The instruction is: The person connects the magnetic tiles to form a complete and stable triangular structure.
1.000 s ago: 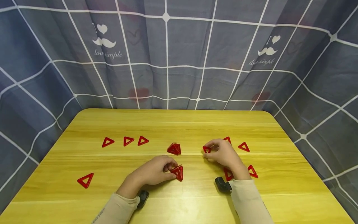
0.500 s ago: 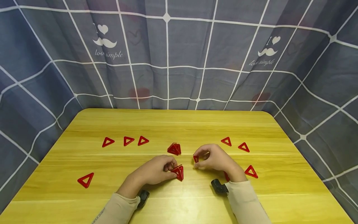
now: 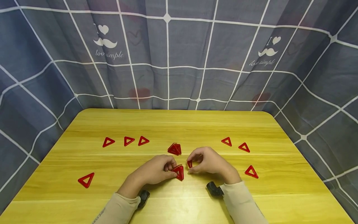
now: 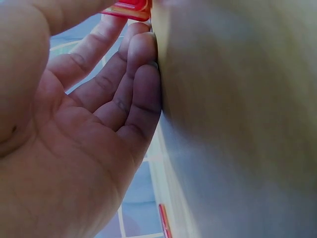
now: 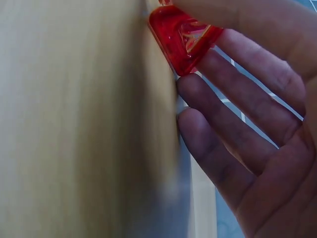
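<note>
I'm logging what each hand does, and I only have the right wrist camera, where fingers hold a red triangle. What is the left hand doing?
Observer: In the head view, the left hand pinches a red cluster of joined pieces between thumb and fingers.
Operator: Is there another cluster like it anywhere?
Observer: Yes, a second cluster stands on the table, farther from the person than the one being held.
Operator: And loose pieces on the person's left?
Observer: Four loose red triangles lie flat on that side, three toward the back and one nearer the person.
</note>
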{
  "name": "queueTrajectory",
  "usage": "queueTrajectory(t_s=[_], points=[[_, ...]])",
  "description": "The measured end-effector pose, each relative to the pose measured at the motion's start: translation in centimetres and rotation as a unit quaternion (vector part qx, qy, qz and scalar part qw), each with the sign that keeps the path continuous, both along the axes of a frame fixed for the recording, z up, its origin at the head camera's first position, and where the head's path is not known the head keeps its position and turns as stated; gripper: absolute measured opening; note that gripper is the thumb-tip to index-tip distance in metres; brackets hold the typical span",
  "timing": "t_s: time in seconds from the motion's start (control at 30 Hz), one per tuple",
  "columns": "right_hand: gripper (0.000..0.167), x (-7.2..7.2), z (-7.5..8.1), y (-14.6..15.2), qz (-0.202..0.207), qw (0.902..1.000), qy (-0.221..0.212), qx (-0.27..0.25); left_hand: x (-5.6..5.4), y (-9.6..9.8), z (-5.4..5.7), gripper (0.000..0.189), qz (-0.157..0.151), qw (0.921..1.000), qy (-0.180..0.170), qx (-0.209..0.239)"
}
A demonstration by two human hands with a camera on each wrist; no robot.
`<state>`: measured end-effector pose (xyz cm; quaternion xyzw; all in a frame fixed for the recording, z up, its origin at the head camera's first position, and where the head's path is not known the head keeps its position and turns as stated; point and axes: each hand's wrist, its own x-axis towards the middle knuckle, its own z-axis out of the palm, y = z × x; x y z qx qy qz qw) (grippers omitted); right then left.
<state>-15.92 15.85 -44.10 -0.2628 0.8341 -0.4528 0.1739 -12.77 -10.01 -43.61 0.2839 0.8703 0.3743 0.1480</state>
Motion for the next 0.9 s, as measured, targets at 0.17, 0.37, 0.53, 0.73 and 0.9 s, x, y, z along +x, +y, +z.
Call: queueTrajectory(t_s=[0.17,0.37,0.53,0.73,0.9], points=[[0.029,0.3,0.0,-0.5,0.01,0.9999,-0.002,-0.004,0.0,0.1,0.0,0.013,0.001,1.0,0.004,-0.003],[0.028,0.5,0.0,-1.0,0.023,0.9997,-0.002,-0.008,0.1,0.1,0.1,0.012,0.002,1.0,0.006,-0.004],[0.027,0.6,0.1,-1.4,0.027,0.9996,0.006,-0.002,0.1,0.1,0.1,0.013,0.003,1.0,0.002,-0.001],[0.027,0.8,0.0,-1.8,0.025,0.9996,0.011,0.008,0.1,0.1,0.0,0.013,0.003,1.0,0.001,0.001],[0.028,0.8,0.1,-2.0,0.022,0.9996,0.011,0.015,0.1,0.1,0.0,0.013,0.005,1.0,0.0,0.0]])
